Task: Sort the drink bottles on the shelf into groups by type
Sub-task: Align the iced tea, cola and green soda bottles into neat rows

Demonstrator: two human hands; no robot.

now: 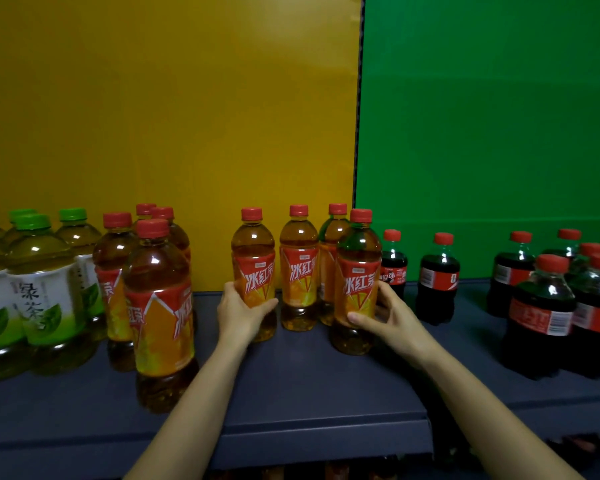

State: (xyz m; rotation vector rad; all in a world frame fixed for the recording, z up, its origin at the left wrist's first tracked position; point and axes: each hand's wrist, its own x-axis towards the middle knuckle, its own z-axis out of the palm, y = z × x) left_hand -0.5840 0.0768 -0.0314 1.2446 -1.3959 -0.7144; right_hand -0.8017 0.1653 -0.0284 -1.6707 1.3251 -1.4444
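Sorting finds the left hand (238, 311) clasping the left tea bottle (253, 251) and the right hand (394, 317) the right tea bottle (359, 258) at label height; both look full, probably heavy, slick.

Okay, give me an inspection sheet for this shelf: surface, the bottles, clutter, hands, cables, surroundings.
Surface: dark blue shelf, bottles standing upright on it.
Job's things: green tea bottles at left; iced tea bottles in a left cluster and a middle group; cola bottles at right.
Clutter: nothing seen.
Hands: left hand grips the leftmost middle bottle; right hand grips the front middle bottle, nearest the cola.
Cables: nothing seen.
Surroundings: yellow panel behind left and middle, green panel behind right.
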